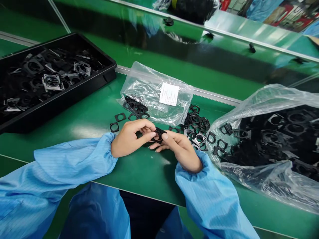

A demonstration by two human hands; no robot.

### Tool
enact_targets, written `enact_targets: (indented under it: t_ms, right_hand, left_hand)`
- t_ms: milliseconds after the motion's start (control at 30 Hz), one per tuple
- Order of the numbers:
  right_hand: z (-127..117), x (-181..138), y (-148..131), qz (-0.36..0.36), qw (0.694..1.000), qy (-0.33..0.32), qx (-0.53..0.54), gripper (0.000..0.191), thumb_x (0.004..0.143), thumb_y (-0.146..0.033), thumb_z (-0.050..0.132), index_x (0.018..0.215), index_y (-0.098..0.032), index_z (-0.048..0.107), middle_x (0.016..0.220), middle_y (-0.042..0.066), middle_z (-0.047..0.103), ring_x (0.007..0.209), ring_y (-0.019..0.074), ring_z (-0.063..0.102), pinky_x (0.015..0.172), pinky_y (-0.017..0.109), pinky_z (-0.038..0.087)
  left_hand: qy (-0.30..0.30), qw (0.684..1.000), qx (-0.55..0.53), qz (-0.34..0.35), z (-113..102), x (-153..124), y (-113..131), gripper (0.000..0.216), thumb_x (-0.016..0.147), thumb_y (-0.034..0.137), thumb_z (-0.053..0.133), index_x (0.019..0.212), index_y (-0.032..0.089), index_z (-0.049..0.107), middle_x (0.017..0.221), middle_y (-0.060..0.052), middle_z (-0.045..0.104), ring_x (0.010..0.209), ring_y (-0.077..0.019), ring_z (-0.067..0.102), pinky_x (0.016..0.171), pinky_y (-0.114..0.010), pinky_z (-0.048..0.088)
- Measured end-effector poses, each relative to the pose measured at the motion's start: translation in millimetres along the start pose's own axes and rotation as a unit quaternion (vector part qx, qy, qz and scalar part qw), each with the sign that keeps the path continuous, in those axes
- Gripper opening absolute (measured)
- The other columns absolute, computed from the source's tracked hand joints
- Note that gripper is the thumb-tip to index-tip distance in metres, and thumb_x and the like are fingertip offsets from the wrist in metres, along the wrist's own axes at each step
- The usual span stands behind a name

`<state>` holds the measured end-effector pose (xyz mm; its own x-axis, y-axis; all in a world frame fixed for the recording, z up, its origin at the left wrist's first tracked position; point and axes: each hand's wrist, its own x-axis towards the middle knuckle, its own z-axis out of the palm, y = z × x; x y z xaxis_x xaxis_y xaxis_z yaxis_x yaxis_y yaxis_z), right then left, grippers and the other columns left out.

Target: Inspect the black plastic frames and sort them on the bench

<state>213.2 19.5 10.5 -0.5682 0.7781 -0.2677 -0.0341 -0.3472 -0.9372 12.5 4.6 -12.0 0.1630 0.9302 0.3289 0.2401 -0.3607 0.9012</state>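
Observation:
My left hand (132,137) and my right hand (178,147) meet over the green table (99,116), both pinching one small black plastic frame part (158,134) between their fingertips. Both arms wear blue sleeves. Just beyond my fingers lies a loose heap of black frame parts (196,127). Two single square frames (117,121) lie on the table to the left of my left hand.
A black tray (107,74) full of black and metal parts sits at the far left. A small clear bag with a white label (169,94) lies behind my hands. A large clear bag of black parts (271,139) fills the right side. A metal rail (214,94) crosses behind.

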Motion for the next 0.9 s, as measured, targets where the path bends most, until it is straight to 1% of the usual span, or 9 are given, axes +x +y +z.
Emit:
enact_targets:
  t_ms: [167,267,400,533,600,733,800,833,900]
  right_hand:
    - [0.6,2.1,2.3,-0.07,0.989,0.117,-0.054,0.037,0.081,-0.057,0.081,0.078,-0.021,0.079,0.094,0.004,0.076,0.08,0.0161,0.07,0.069,0.029,0.064]
    - [0.5,1.7,2.4,-0.079,0.982,0.168,-0.027,0.029,0.079,-0.048,0.085,0.081,-0.02,0.077,0.082,0.001,0.073,0.069,0.0131,0.066,0.071,0.03,0.063]
    - [-0.7,0.9,2.9,-0.07,0.982,0.176,-0.003,0.027,0.078,-0.04,0.086,0.089,-0.02,0.071,0.074,-0.001,0.072,0.069,0.0134,0.069,0.073,0.029,0.061]
    - [-1.7,1.8,5.1,-0.064,0.984,0.165,0.012,0.034,0.075,-0.038,0.088,0.098,-0.021,0.07,0.078,0.0,0.076,0.075,0.0155,0.074,0.078,0.031,0.062]
    - [-1.3,2.3,6.9,-0.068,0.985,0.158,0.0,0.034,0.077,-0.041,0.087,0.101,-0.021,0.072,0.081,0.002,0.079,0.078,0.0172,0.076,0.081,0.034,0.063]
    - [1.4,0.6,8.9,-0.103,0.979,0.159,-0.079,0.025,0.088,-0.046,0.077,0.096,-0.021,0.078,0.092,0.006,0.082,0.087,0.0215,0.077,0.087,0.04,0.064]
    - [2.4,-1.4,7.9,-0.142,0.961,0.179,-0.154,0.019,0.091,-0.041,0.074,0.092,-0.023,0.081,0.098,0.007,0.081,0.096,0.0227,0.075,0.092,0.041,0.062]
    - [2.5,-2.2,7.0,-0.162,0.948,0.196,-0.191,0.016,0.091,-0.038,0.074,0.089,-0.024,0.082,0.099,0.007,0.079,0.097,0.0226,0.074,0.091,0.04,0.061]
    - [1.8,-2.9,5.2,-0.178,0.93,0.23,-0.226,0.013,0.089,-0.035,0.075,0.087,-0.024,0.082,0.095,0.007,0.075,0.088,0.0204,0.071,0.082,0.037,0.061]
  left_hand:
    - [0.013,0.999,0.026,0.036,-1.6,1.1,1.2,0.004,0.094,0.02,0.067,0.091,0.019,0.068,0.078,-0.001,0.067,0.067,-0.0107,0.063,0.062,-0.021,0.055]
    - [0.034,0.998,-0.008,0.046,-2.7,0.9,0.0,0.001,0.095,0.019,0.068,0.094,0.018,0.069,0.092,-0.004,0.068,0.072,-0.011,0.067,0.065,-0.021,0.059]
    - [0.029,0.997,-0.063,0.033,-1.8,-0.2,-1.6,0.007,0.093,0.022,0.073,0.093,0.017,0.068,0.101,-0.006,0.072,0.076,-0.0128,0.074,0.072,-0.024,0.066]
    - [0.007,0.999,-0.019,0.032,-1.3,-0.3,-1.2,0.011,0.091,0.026,0.077,0.085,0.017,0.071,0.109,-0.01,0.077,0.094,-0.0187,0.077,0.081,-0.028,0.068]
    - [-0.004,0.999,-0.003,0.032,-1.5,0.0,-1.5,0.013,0.09,0.028,0.078,0.084,0.018,0.074,0.108,-0.011,0.078,0.094,-0.0196,0.077,0.081,-0.029,0.068]
    - [-0.005,1.0,-0.015,0.025,-1.9,0.7,-3.4,0.015,0.091,0.033,0.077,0.093,0.018,0.077,0.099,-0.009,0.078,0.09,-0.0188,0.077,0.078,-0.028,0.068]
    - [-0.001,0.999,-0.027,0.032,-2.3,1.3,-3.9,0.014,0.095,0.032,0.072,0.094,0.018,0.077,0.099,-0.008,0.078,0.091,-0.0179,0.077,0.077,-0.026,0.067]
    - [0.001,0.999,-0.029,0.038,-2.6,1.7,-3.8,0.016,0.098,0.03,0.069,0.092,0.018,0.077,0.099,-0.008,0.078,0.092,-0.0174,0.076,0.079,-0.025,0.066]
    - [0.003,0.998,-0.027,0.048,-2.7,2.3,-3.5,0.024,0.102,0.028,0.061,0.086,0.018,0.075,0.097,-0.008,0.078,0.092,-0.0166,0.076,0.082,-0.026,0.064]
